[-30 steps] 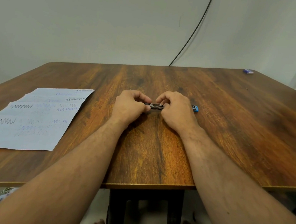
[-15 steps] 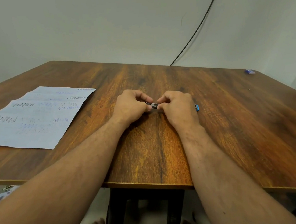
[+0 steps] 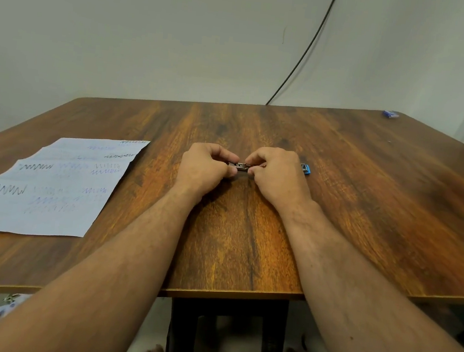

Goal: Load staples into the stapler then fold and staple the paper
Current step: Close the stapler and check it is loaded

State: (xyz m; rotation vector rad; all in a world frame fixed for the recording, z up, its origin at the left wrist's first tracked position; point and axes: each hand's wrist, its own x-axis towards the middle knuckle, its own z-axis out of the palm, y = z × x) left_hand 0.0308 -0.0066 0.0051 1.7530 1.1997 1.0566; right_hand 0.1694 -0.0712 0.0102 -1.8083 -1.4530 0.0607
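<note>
At the middle of the bench, both hands were closed on the stapler, a small metal body with a blue end poking out at three o'clock of the right hand. The left hand pinched the nine o'clock end between thumb and forefinger, its grip narrow and shut on the metal. The right hand's grip was likewise closed on the three o'clock part, fingertips meeting the left's almost nose to nose over the exposed channel. Whether a strip of staples lay under those fingertips could not be told.

The paper lay flat at nine o'clock, well apart from the hands, unfolded and scribbled with zigzags. A small blue box sat far off at one o'clock near the bench's corner.

The stapler looked light, stiff and fairly slick, likely sprung, so it would want holding by its sides near each end, clear of the magazine. Staple strips are brittle and break if bent. The sheet was thin and limp; it would best be taken by an edge or corner.
</note>
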